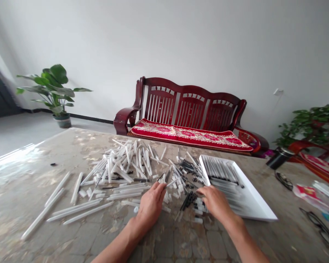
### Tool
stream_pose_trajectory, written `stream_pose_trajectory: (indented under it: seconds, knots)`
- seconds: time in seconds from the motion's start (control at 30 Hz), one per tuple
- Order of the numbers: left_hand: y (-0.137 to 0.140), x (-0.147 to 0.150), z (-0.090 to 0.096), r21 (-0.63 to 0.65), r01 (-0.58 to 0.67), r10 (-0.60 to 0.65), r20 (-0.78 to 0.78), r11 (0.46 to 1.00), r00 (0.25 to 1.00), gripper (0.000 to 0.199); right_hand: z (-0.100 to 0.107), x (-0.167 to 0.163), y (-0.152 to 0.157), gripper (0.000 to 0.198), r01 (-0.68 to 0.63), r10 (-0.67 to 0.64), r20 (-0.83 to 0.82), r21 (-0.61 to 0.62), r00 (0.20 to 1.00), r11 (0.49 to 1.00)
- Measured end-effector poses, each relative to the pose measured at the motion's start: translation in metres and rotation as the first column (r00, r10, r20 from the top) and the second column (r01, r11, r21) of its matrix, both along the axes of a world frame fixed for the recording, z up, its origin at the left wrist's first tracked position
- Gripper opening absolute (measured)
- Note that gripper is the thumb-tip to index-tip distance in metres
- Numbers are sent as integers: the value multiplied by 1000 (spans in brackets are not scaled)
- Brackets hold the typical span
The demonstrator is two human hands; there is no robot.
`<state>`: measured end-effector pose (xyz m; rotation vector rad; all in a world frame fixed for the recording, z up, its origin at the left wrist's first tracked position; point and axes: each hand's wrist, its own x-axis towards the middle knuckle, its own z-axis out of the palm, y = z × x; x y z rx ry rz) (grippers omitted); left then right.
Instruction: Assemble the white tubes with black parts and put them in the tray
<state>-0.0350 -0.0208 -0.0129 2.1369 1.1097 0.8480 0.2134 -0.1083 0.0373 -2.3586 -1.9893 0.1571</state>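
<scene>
Just left of the middle, my left hand [151, 201] is closed in a pinch, and a thin clear pen refill [171, 183] sticks out from its fingertips. My right hand [216, 201] is beside the box, its fingertips drawn together over a heap of small black pen parts [191, 197]; what they hold, if anything, is hidden. Below those lie several short white and clear caps [199, 210]. A large pile of white pen barrels [126, 159] spreads beyond my left hand. Clear pens with black ends line the white box lid [259, 202] at right.
Loose white barrels [44, 213] lie on the table's left. Eyeglasses [319, 226], a black cup [280, 157] and a plastic packet [311, 193] are at right. Behind the patterned table [98, 241] stand a red wooden bench [189, 106] and a potted plant [61, 118].
</scene>
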Motion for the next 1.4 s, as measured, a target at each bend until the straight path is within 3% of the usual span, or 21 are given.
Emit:
stream_pose_trajectory:
  seconds: [0.07,0.17,0.23,0.3,0.37,0.43,0.5,0.6,0.7,1.1,1.2,1.4]
  knots:
    - [-2,-1,2,75,19,-9,-132,997,991,31,-2,-4,-1,40,-54,55,38,-34,998,998]
    - [-6,-1,8,143,57,-25,-211,988,977,31,-7,-7,0,42,-82,82,31,2,996,997]
    - [-8,-1,10,167,68,-29,-228,984,973,28,-13,-6,1,42,-43,49,-64,93,997,995]
    - [-9,0,10,183,72,-28,-232,980,972,26,-19,-9,2,34,46,17,-286,210,958,977]
    - [-9,0,9,191,72,-28,-226,979,974,25,-25,-16,3,21,186,11,-596,268,803,945]
    - [-9,1,9,195,72,-28,-216,978,976,25,-29,-27,3,21,339,29,-841,250,541,907]
    - [-9,1,9,200,72,-29,-208,977,978,25,-31,-40,2,31,458,61,-947,208,316,864]
    - [-10,1,10,204,72,-30,-201,976,979,25,-29,-55,0,41,539,103,-981,178,166,823]
    - [-10,2,10,198,74,-36,-189,977,981,24,-27,-62,1,44,540,114,-985,165,126,825]
    - [-12,2,9,296,108,-62,-162,949,985,19,-26,-73,3,49,522,97,-986,155,136,839]
    - [-13,1,9,365,110,-48,-173,925,984,20,-26,-74,1,46,543,76,-994,103,73,833]
    - [-14,-2,9,503,189,-80,-230,843,970,17,-26,-76,-6,44,557,19,-991,-57,-130,829]
